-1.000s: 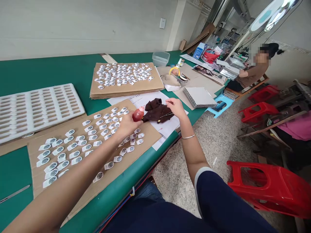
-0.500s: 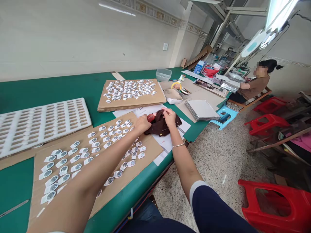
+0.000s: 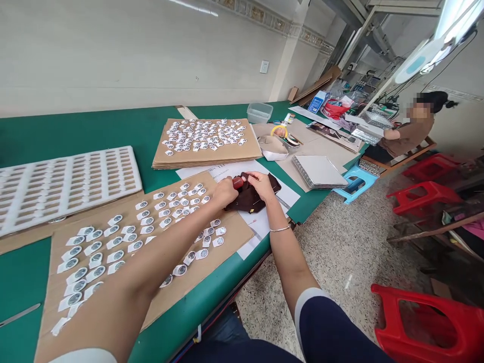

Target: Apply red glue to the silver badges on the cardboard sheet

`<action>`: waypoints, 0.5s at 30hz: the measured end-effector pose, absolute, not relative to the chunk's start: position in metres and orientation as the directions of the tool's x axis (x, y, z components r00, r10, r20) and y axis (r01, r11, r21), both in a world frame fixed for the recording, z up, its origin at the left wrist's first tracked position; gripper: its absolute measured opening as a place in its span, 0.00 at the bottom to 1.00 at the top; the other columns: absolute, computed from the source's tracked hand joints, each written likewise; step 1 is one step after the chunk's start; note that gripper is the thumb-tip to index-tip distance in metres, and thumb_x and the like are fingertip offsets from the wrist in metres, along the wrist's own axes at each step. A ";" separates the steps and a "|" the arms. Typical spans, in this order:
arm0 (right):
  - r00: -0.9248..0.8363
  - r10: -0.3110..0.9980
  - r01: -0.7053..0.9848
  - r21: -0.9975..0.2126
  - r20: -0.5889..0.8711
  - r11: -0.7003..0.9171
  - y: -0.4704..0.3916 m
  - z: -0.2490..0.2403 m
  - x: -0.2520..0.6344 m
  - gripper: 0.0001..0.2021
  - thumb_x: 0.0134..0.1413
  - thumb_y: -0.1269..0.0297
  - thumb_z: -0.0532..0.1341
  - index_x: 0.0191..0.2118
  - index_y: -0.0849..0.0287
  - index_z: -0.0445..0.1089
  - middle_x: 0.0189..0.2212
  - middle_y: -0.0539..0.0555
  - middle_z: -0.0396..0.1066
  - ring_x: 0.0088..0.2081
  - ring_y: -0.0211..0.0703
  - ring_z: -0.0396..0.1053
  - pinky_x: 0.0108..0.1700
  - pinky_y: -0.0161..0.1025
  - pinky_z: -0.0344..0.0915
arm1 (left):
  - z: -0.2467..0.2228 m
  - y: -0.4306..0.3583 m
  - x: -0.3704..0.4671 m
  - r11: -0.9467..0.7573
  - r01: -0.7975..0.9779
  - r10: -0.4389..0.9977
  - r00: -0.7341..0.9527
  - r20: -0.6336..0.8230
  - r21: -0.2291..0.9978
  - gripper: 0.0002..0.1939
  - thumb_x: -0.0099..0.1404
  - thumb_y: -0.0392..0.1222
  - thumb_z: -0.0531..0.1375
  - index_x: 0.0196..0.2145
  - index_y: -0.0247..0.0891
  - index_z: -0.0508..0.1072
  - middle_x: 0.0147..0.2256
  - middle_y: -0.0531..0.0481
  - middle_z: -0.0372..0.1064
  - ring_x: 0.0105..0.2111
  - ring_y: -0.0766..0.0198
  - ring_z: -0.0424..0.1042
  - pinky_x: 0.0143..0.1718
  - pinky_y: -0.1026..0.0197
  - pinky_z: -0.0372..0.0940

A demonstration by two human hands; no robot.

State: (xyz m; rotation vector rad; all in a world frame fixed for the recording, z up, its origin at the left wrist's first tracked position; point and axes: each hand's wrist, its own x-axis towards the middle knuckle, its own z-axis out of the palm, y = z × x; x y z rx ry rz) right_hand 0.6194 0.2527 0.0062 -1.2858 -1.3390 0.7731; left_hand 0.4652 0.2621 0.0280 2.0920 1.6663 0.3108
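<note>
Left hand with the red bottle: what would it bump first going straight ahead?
Probably the right hand, just past the red bottle, though the dark cloth is very close and depth is unclear.

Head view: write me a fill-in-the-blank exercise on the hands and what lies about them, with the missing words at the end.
1. The left hand holds a small object coloured ____.
2. The right hand is at the cloth, which is dark ____.
3. A thin bangle circles the person's ____ wrist.
4. The tabletop is ____.

Missing words: red; brown; right; green.
</note>
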 end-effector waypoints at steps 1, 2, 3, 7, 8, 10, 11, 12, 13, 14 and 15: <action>0.156 0.955 0.278 -0.939 0.252 0.202 0.252 0.007 0.619 0.13 0.49 0.59 0.58 0.38 0.59 0.73 0.32 0.52 0.75 0.33 0.39 0.70 0.39 0.37 0.66 | 0.027 0.263 0.465 -0.174 0.862 0.963 0.249 -0.099 0.476 0.17 0.63 0.48 0.56 0.45 0.33 0.66 0.39 0.43 0.68 0.39 0.59 0.69 0.41 0.56 0.63; 0.166 0.953 0.300 -0.934 0.253 0.196 0.252 0.007 0.619 0.11 0.49 0.60 0.57 0.36 0.59 0.73 0.30 0.51 0.74 0.33 0.38 0.69 0.39 0.37 0.65 | 0.026 0.263 0.466 -0.176 0.860 0.962 0.253 -0.100 0.479 0.18 0.63 0.49 0.56 0.45 0.33 0.66 0.39 0.44 0.68 0.39 0.59 0.69 0.41 0.55 0.63; 0.186 0.949 0.325 -0.927 0.256 0.186 0.253 0.006 0.619 0.10 0.49 0.61 0.57 0.34 0.59 0.73 0.29 0.50 0.73 0.32 0.39 0.68 0.40 0.37 0.65 | 0.025 0.264 0.466 -0.181 0.857 0.960 0.260 -0.100 0.483 0.18 0.63 0.49 0.56 0.45 0.34 0.66 0.39 0.44 0.68 0.39 0.60 0.69 0.41 0.55 0.63; 0.296 0.923 0.403 -0.908 0.248 0.114 0.258 0.001 0.622 0.06 0.52 0.64 0.58 0.33 0.60 0.71 0.31 0.51 0.71 0.37 0.40 0.67 0.44 0.41 0.64 | 0.022 0.266 0.469 -0.223 0.836 0.951 0.299 -0.075 0.502 0.16 0.64 0.48 0.56 0.45 0.34 0.66 0.38 0.46 0.67 0.38 0.61 0.69 0.41 0.55 0.64; 0.317 0.919 0.408 -0.908 0.236 0.092 0.260 -0.002 0.623 0.07 0.54 0.63 0.58 0.34 0.61 0.70 0.33 0.51 0.70 0.38 0.40 0.67 0.45 0.42 0.64 | 0.022 0.266 0.469 -0.237 0.830 0.949 0.309 -0.062 0.505 0.16 0.64 0.47 0.55 0.45 0.34 0.66 0.39 0.46 0.67 0.39 0.61 0.68 0.41 0.55 0.64; 0.352 0.914 0.400 -0.915 0.202 0.048 0.263 -0.007 0.623 0.10 0.57 0.61 0.58 0.39 0.63 0.68 0.37 0.53 0.69 0.39 0.40 0.68 0.43 0.44 0.66 | 0.023 0.264 0.471 -0.265 0.818 0.945 0.325 -0.029 0.510 0.15 0.65 0.46 0.55 0.46 0.34 0.66 0.40 0.46 0.66 0.40 0.60 0.68 0.43 0.54 0.64; 0.369 0.911 0.389 -0.921 0.183 0.027 0.265 -0.010 0.622 0.12 0.57 0.60 0.57 0.42 0.63 0.67 0.40 0.54 0.69 0.40 0.40 0.68 0.43 0.44 0.67 | 0.024 0.264 0.472 -0.277 0.813 0.944 0.330 -0.014 0.512 0.15 0.65 0.46 0.55 0.46 0.34 0.66 0.41 0.45 0.66 0.41 0.60 0.67 0.44 0.53 0.64; 0.385 0.909 0.376 -0.927 0.162 0.006 0.267 -0.013 0.622 0.14 0.58 0.59 0.56 0.45 0.63 0.66 0.42 0.55 0.68 0.41 0.41 0.68 0.42 0.44 0.68 | 0.025 0.263 0.472 -0.286 0.809 0.943 0.333 0.000 0.514 0.15 0.65 0.45 0.55 0.46 0.34 0.66 0.42 0.45 0.66 0.42 0.60 0.67 0.44 0.53 0.64; 0.400 0.905 0.363 -0.932 0.142 -0.014 0.269 -0.015 0.620 0.14 0.58 0.59 0.56 0.46 0.62 0.65 0.44 0.55 0.67 0.41 0.41 0.68 0.42 0.44 0.68 | 0.027 0.262 0.473 -0.293 0.805 0.942 0.335 0.012 0.515 0.15 0.65 0.45 0.55 0.46 0.33 0.66 0.42 0.44 0.65 0.43 0.59 0.67 0.45 0.53 0.63; 0.415 0.901 0.351 -0.936 0.124 -0.033 0.271 -0.017 0.619 0.15 0.58 0.59 0.56 0.48 0.62 0.64 0.45 0.56 0.67 0.42 0.42 0.68 0.43 0.44 0.68 | 0.028 0.260 0.474 -0.298 0.802 0.942 0.336 0.022 0.517 0.15 0.65 0.45 0.55 0.46 0.33 0.66 0.43 0.44 0.65 0.44 0.59 0.66 0.46 0.52 0.63; 0.430 0.897 0.342 -0.938 0.107 -0.052 0.273 -0.019 0.619 0.15 0.58 0.59 0.56 0.48 0.62 0.64 0.45 0.56 0.67 0.42 0.42 0.68 0.43 0.45 0.69 | 0.030 0.259 0.474 -0.302 0.799 0.942 0.335 0.032 0.520 0.15 0.65 0.44 0.55 0.46 0.33 0.66 0.44 0.44 0.65 0.44 0.58 0.66 0.46 0.52 0.63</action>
